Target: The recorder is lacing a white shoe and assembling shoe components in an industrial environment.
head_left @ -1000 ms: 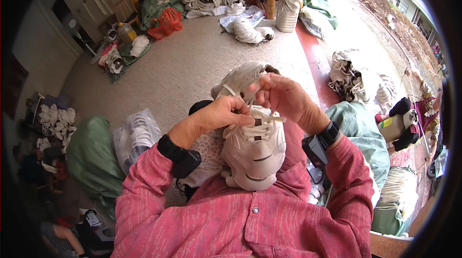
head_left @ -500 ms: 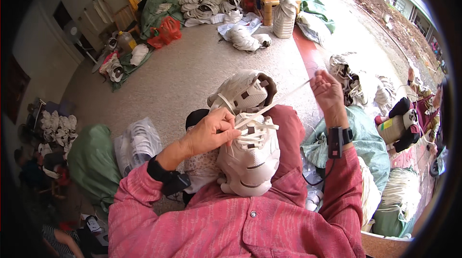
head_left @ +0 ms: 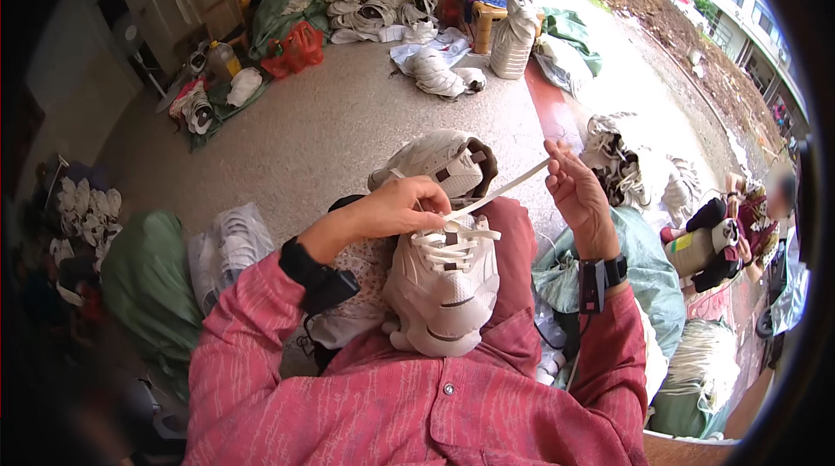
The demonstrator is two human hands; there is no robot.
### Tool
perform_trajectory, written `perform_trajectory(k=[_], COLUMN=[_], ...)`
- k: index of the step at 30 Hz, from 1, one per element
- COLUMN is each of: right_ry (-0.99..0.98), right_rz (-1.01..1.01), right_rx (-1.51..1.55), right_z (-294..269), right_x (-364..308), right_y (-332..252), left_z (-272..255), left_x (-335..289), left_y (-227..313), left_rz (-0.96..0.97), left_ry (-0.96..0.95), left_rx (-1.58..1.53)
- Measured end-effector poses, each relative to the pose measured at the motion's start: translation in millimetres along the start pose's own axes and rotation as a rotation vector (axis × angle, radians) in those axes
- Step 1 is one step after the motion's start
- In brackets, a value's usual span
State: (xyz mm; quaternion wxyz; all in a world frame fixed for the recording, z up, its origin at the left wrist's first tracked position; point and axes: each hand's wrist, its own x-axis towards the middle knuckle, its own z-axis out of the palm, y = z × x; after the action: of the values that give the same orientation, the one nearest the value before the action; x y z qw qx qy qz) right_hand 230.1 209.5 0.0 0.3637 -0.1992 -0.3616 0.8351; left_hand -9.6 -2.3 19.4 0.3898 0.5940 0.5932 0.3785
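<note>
A white sneaker (head_left: 442, 296) rests on my lap, toe toward me, its lace threaded through some of the eyelets. My left hand (head_left: 407, 207) is closed at the top of its lacing, fingertips pinched on the lace. From there the flat white shoelace (head_left: 509, 188) runs taut, up and to the right. My right hand (head_left: 577, 196) pinches its far stretch between thumb and fingers, raised to the right of the shoe. Just beyond lies a second white sneaker (head_left: 426, 162), partly behind my left hand.
A green sack (head_left: 150, 279) and a clear bag of shoe parts (head_left: 230, 249) stand at my left. To the right are a pale green sack (head_left: 648, 257), a bundle of white laces (head_left: 700, 362) and a seated person (head_left: 726, 236). Stacked shoe uppers (head_left: 357, 5) lie by the far wall.
My right hand has come left and slightly down, closer to the shoe. My left hand has shifted up and right along the lacing. The lace span between them is shorter.
</note>
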Motion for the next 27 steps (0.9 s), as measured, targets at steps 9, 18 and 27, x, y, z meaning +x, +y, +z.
perform_trajectory(k=[9,18,27], right_ry=[0.035,0.023,0.116], right_rz=[-0.009,-0.046,-0.075], right_rx=[0.026,0.044,-0.144], right_z=[-10.1,-8.7,-23.8], right_x=[10.7,12.6,9.2], right_y=[-7.2,-13.0,-1.1], left_z=[-11.0,-21.6,-82.5], left_x=[26.7,37.5,-6.6], left_y=[9.5,16.8,27.6], left_rz=[-0.072,-0.168,-0.201], left_ry=[-0.310,-0.379,-0.362], left_rx=[0.138,0.081,0.223])
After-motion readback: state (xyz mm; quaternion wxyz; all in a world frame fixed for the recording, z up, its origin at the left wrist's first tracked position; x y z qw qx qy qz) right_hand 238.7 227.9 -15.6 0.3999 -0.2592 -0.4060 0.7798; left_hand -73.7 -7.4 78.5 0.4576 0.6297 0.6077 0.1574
